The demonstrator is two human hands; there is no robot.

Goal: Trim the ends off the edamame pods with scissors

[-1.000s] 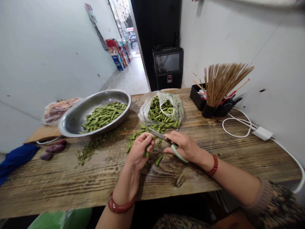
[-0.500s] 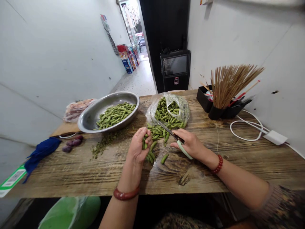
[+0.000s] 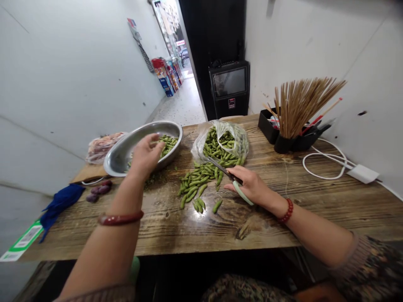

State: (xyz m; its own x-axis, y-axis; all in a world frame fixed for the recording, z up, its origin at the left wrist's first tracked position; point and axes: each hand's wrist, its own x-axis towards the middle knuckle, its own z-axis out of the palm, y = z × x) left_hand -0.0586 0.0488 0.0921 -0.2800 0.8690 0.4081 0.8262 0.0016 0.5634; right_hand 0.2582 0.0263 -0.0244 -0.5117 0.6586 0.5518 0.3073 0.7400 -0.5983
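Note:
My left hand [image 3: 146, 154] hovers over the steel basin [image 3: 118, 152], its fingers apart and no pod visible in them. Green soybean pods [image 3: 170, 144] lie in the basin, partly hidden behind that hand. My right hand [image 3: 250, 183] grips a pair of scissors [image 3: 242, 193] with pale green handles, the blades pointing toward the pod heap. A clear plastic bag [image 3: 199, 144] full of pods lies open in the middle of the table, and loose pods [image 3: 197, 179] spill out in front of it. One single pod [image 3: 217, 206] rests nearer to me.
On the wooden table [image 3: 176, 235] stand black holders with thin sticks [image 3: 302, 111] at the right, beside a white cable and adapter [image 3: 363, 173]. To the left are purple bulbs [image 3: 99, 191], a blue cloth [image 3: 63, 201] and a bagged food pack [image 3: 103, 147].
My left hand has moved from the pod heap left and up to the basin. It held pods before and its fingers have opened. The right hand with the scissors has barely moved.

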